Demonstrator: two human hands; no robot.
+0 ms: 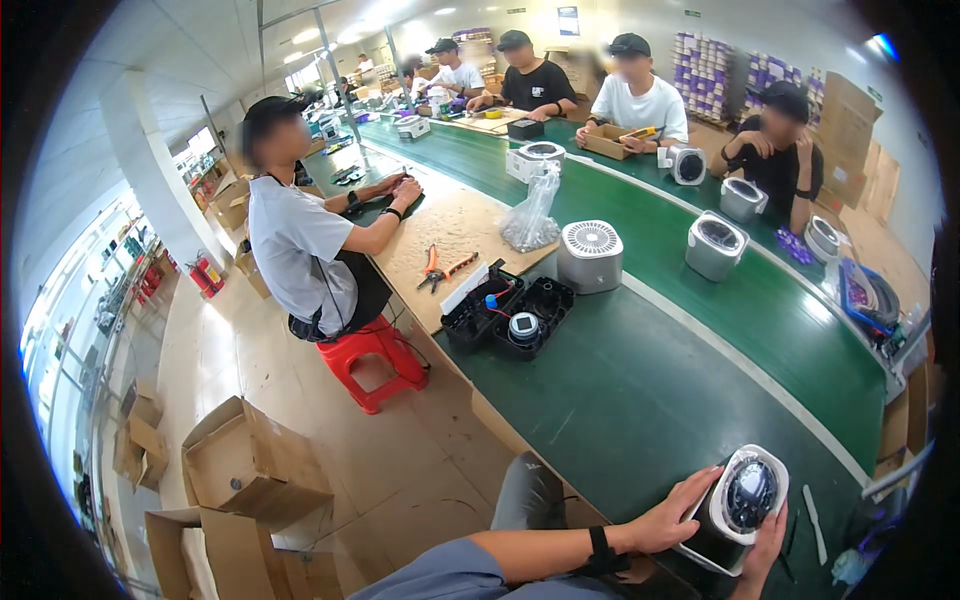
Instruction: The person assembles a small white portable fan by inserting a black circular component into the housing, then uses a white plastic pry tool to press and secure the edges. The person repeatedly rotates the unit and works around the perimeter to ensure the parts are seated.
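Observation:
At the lower right of the green bench lies a white appliance housing (716, 528), a rounded box with an open face. Inside its pale rim sits a glossy dark round part (752, 494). My left hand (664, 522) grips the housing's left side, fingers stretched along its wall. Around the right edge of the rim, my right hand (766, 546) closes from below. A white flat tool like a spatula (815, 524) lies on the bench just right of my right hand. A dark thin tool beside that hand is partly hidden.
Ahead, a grey round-cornered unit with a slotted top (590, 256) stands near an opened black case (525, 318) with wires. Orange-handled pliers (434, 270) and a bag of small parts (532, 222) lie on a wooden board (420, 240). Several similar units, including one white unit (717, 245), line the green conveyor (790, 320). Co-workers sit alongside.

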